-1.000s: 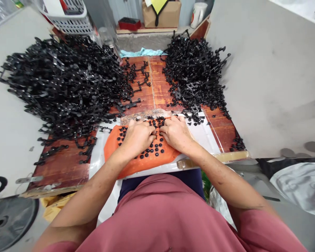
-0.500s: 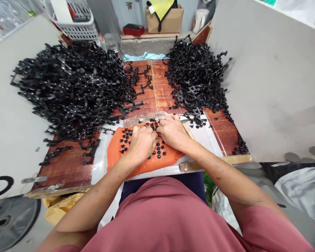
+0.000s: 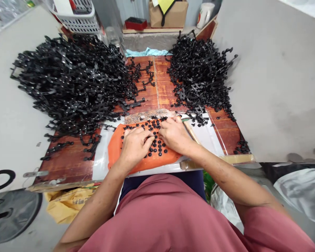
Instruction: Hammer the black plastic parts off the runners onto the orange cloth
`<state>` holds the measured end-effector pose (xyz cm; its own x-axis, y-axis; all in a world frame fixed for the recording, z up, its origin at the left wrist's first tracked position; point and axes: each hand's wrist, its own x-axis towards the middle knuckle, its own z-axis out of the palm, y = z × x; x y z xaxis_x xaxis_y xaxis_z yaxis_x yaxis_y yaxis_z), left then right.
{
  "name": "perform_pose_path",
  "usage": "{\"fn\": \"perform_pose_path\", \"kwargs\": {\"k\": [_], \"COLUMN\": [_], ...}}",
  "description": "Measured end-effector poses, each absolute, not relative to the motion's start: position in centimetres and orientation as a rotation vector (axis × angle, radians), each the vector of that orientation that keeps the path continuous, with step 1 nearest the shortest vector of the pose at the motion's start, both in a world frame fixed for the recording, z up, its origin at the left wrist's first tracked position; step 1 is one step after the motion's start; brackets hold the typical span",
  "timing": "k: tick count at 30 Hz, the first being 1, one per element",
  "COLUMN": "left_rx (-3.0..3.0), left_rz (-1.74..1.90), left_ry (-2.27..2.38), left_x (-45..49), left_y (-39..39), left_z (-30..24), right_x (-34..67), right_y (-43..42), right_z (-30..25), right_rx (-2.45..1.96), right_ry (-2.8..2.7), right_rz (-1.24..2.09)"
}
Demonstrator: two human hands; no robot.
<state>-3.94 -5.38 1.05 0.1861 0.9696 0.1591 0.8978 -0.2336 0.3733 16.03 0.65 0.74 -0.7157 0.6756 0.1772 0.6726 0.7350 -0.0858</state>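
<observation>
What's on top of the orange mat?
On the orange mat: loose small black round parts, with the left hand and right hand resting over them, fingertips close together. Whatever lies under the palms and fingers is covered.

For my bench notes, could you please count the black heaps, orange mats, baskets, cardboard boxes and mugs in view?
Black heaps: 2
Orange mat: 1
Basket: 1
Cardboard box: 1
Mug: 1
Total: 6
</observation>
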Motion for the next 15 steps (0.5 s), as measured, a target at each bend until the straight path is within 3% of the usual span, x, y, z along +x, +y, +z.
{"fn": "perform_pose_path", "kwargs": {"k": [4, 9, 15], "left_rx": [2.245, 2.22, 2.37], "left_rz": [0.559, 0.578, 0.349], "left_ry": [1.842, 1.804, 1.826], "left_x": [-4.1, -4.1, -2.2], "left_y": [-4.9, -5.1, -5.6], "left_z": [1.2, 1.3, 1.1], "right_x": [17.1, 15.7, 13.9], "right_y": [1.2, 1.1, 1.4], "right_z": [1.1, 1.4, 0.4], "right_rx": [-1.27, -1.222, -1.217], "right_ry": [-2.541, -2.668, -2.756], "right_rz": [0.058, 0.049, 0.058]}}
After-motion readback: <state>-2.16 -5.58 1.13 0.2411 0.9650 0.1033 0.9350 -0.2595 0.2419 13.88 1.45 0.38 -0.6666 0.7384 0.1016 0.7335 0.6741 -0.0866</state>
